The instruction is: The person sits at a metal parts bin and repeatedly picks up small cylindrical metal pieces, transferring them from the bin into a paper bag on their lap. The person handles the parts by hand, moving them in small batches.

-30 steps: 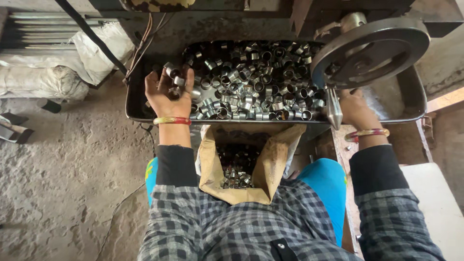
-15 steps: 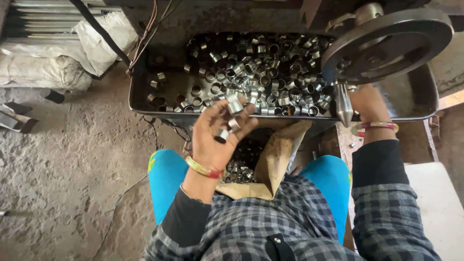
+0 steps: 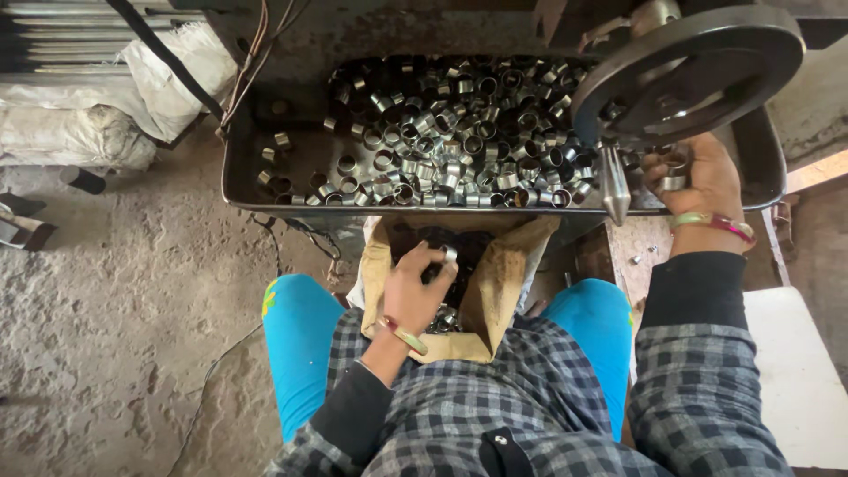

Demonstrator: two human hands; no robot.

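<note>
Workshop floor, tray (image 3: 243, 181) of rings (image 3: 442, 132): left hand (image 3: 415, 291) pinches rings over bag (image 3: 495, 283); right hand (image 3: 693, 181) pinches one. Likely hard, light, slippery; grip rims.

Floor (image 3: 115, 336): rough, grey, dusty concrete, pitted and uneven. Upper left: pale filled sacks (image 3: 75, 132) lie against stacked metal bars (image 3: 53, 22). A thin cable (image 3: 221, 362) trails across the floor. Right edge: a white flat surface (image 3: 795, 371). Light is even daylight.
</note>
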